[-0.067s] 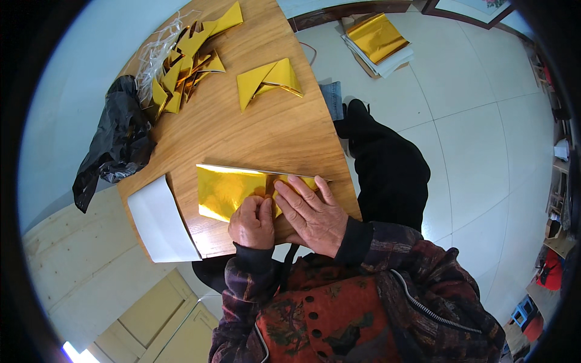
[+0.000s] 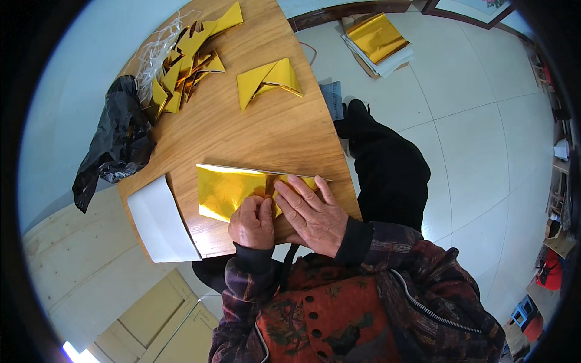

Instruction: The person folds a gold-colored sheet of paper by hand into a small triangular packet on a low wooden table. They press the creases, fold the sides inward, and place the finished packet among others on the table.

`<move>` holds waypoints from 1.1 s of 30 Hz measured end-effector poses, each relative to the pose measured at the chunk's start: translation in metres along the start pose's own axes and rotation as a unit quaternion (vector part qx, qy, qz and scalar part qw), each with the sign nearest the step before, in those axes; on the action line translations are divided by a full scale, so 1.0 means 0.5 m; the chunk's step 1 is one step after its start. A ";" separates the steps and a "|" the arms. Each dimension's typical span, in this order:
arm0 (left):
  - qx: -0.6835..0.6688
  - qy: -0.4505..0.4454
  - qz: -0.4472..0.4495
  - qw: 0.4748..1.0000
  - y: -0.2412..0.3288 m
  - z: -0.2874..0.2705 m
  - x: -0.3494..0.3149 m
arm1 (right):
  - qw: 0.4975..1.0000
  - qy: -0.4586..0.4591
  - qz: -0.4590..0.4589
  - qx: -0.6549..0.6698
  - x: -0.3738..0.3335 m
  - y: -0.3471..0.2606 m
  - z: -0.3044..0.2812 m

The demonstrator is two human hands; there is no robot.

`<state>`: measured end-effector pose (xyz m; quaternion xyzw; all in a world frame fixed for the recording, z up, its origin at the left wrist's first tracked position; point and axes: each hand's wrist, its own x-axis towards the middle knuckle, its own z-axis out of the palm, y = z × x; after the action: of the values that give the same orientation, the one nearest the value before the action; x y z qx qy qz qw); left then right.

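A shiny gold foil paper (image 2: 227,187), folded into a long strip, lies on the wooden table (image 2: 200,142) near its front edge. My left hand (image 2: 252,222) is closed, thumb and forefinger pinching the paper's near edge around its middle. My right hand (image 2: 311,215) lies flat over the paper's right part, fingers stretched out and slightly apart, pressing it to the table. Part of the paper is hidden beneath the two hands. Farther off sits a folded gold paper piece (image 2: 269,81), and beyond it to the left a heap of folded gold pieces (image 2: 187,60).
A white sheet (image 2: 162,221) rests at the table's left front corner. Black plastic bag (image 2: 124,136) and clear plastic wrap (image 2: 154,63) lie along the left side. On the tiled floor at the right is a paper stack topped with gold foil (image 2: 378,39).
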<state>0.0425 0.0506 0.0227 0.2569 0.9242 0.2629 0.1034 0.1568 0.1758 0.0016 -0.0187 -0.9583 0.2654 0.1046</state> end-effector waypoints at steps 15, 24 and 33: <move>-0.008 0.010 0.004 1.000 0.000 0.000 0.001 | 1.000 -0.020 0.008 0.012 0.003 -0.002 -0.009; -0.010 0.008 0.002 1.000 0.002 -0.001 0.002 | 0.999 -0.052 0.014 0.003 0.005 -0.002 -0.019; -0.010 0.011 0.006 1.000 0.005 -0.003 0.004 | 0.998 -0.059 0.021 0.024 0.007 -0.002 -0.023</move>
<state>0.0415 0.0528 0.0252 0.2582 0.9213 0.2753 0.0940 0.1559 0.1809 0.0125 -0.0211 -0.9554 0.2914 0.0430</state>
